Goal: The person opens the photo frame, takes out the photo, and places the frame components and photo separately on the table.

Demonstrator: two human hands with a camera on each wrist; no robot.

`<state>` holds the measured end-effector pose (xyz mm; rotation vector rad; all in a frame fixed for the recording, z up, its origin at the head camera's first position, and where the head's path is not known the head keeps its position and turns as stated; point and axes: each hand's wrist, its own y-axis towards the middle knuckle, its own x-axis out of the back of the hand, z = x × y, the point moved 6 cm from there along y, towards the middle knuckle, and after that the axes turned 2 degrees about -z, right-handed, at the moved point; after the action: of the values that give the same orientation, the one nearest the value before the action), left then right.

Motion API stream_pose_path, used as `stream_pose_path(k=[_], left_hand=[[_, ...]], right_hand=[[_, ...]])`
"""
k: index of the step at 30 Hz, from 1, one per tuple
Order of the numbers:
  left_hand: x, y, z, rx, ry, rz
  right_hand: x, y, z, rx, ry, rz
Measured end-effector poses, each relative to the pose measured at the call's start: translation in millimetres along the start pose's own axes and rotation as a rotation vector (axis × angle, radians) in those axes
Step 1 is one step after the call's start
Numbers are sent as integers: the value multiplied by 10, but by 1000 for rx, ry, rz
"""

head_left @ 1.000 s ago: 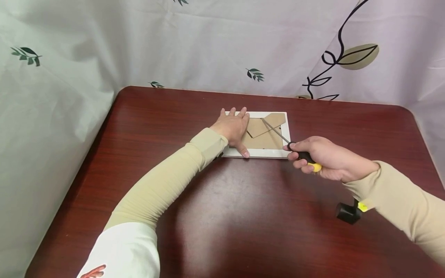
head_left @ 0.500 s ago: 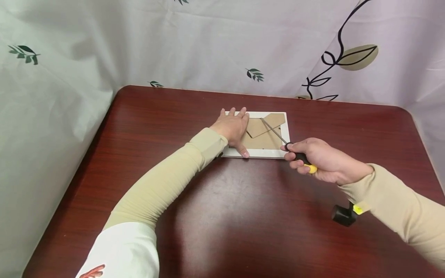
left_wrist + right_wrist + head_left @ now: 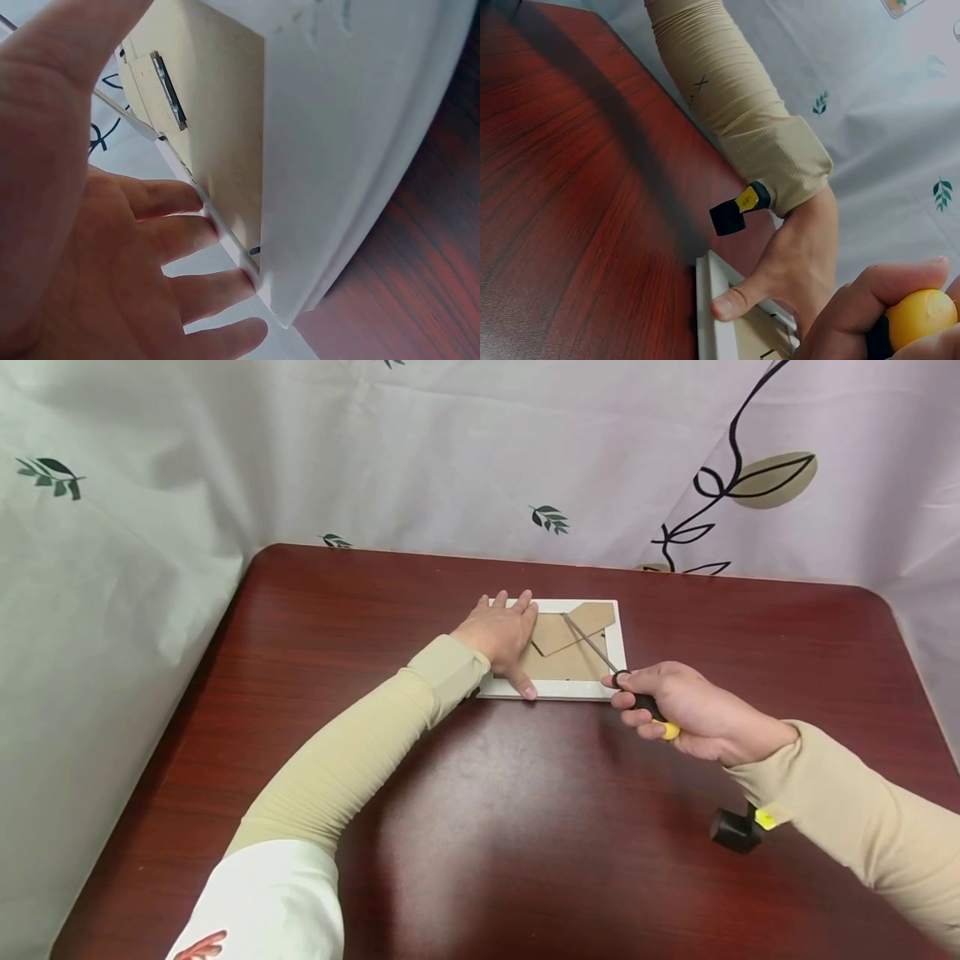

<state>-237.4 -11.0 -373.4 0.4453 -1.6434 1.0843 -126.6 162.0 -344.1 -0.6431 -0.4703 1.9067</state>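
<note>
Picture frame [image 3: 573, 690] lay back side up on the table [image 3: 480, 827], spread fingers of the left hand [image 3: 501, 639] braced across its left end. The right hand [image 3: 686, 710], curled round a screwdriver [image 3: 647, 703], had just edged leftward beside the frame's near right corner, while the tip stayed at its far rim. That seemed only a change of tool angle; the backing board [image 3: 555, 668] still sat inside the frame.

Glossy reddish-brown table [image 3: 480, 827]; pale leaf-print cloth [image 3: 420, 460] behind.
</note>
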Motion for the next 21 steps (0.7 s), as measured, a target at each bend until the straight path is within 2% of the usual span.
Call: stream_pose_path(k=[9,21], left_hand=[[10,-1,9,-16,1,-7],[10,3,8,-19,2,-7]], right_hand=[[-2,11,-31,11,14,-6],[-1,15,-42,9,-25,-5]])
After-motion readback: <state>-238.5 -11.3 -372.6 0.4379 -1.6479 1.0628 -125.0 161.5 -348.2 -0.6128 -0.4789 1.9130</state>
